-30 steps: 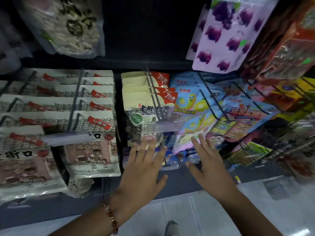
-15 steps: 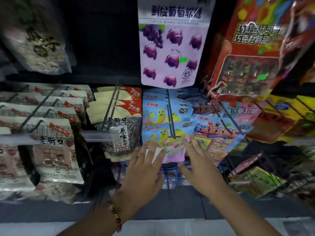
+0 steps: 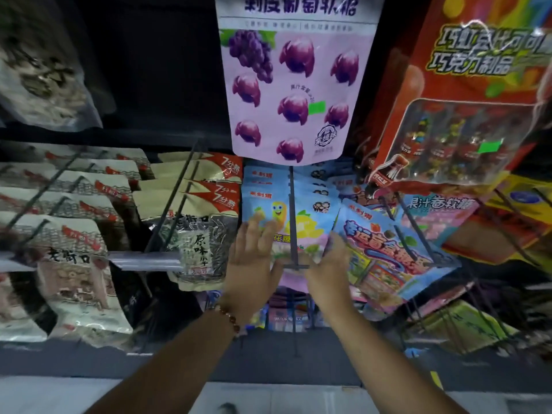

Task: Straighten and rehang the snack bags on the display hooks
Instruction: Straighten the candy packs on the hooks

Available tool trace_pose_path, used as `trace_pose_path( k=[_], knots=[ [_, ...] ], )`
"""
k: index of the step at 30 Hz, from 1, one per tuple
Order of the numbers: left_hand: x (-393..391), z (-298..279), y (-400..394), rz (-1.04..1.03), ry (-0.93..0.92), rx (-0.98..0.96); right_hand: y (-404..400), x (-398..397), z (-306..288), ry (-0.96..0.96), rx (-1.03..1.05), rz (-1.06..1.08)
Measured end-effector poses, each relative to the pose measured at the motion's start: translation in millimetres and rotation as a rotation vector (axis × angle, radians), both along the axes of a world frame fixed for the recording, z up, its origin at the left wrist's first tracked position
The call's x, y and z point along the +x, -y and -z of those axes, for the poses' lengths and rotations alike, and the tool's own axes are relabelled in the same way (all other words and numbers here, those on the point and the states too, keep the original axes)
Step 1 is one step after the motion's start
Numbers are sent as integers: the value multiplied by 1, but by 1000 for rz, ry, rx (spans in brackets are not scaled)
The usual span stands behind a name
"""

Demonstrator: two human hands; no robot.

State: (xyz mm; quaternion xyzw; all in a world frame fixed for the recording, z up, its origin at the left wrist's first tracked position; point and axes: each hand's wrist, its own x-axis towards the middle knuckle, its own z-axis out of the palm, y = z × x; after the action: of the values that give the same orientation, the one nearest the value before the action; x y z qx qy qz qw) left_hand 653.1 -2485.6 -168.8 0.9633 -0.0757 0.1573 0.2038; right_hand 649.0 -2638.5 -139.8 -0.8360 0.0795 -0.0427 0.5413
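Note:
A row of light-blue snack bags (image 3: pixel 304 225) with a yellow cartoon figure hangs on a dark display hook (image 3: pixel 293 222) in the middle of the rack. My left hand (image 3: pixel 254 258) lies flat with straight fingers on the left side of the front blue bag. My right hand (image 3: pixel 328 265) touches the bag's right edge, fingers mostly straight; its fingertips are partly hidden behind a tilted blue bag (image 3: pixel 391 252) with colourful print on the neighbouring hook.
Seed bags (image 3: pixel 197 240) and beige bags (image 3: pixel 74 264) hang to the left with a price strip (image 3: pixel 146 259). A purple grape bag (image 3: pixel 292 94) and a red chocolate pack (image 3: pixel 466 115) hang above. More bags crowd the right and the row below.
Both hands moved forward and up onto the front blue bag. The view shifted right and closer, centring the blue bags' hook.

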Motion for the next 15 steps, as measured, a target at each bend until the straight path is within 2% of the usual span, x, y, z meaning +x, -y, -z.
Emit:
trace_pose_path(
  k=[2, 4, 6, 9, 11, 15],
  knots=[
    [0, 2, 4, -80, 30, -300, -1, 12, 1, -91, 203, 90],
    [2, 6, 7, -152, -91, -597, 0, 24, 5, -204, 236, 79],
    [13, 13, 7, -180, -179, -791, 1, 34, 7, -289, 282, 45],
    [39, 9, 0, -103, -235, -1143, 5, 49, 4, -345, 338, 30],
    [49, 1, -5, -7, -259, -1258, 4, 57, -2, -316, 331, 65],
    [47, -2, -8, 48, -305, -1266, -5, 61, -1, -299, 363, 85]
  ],
)
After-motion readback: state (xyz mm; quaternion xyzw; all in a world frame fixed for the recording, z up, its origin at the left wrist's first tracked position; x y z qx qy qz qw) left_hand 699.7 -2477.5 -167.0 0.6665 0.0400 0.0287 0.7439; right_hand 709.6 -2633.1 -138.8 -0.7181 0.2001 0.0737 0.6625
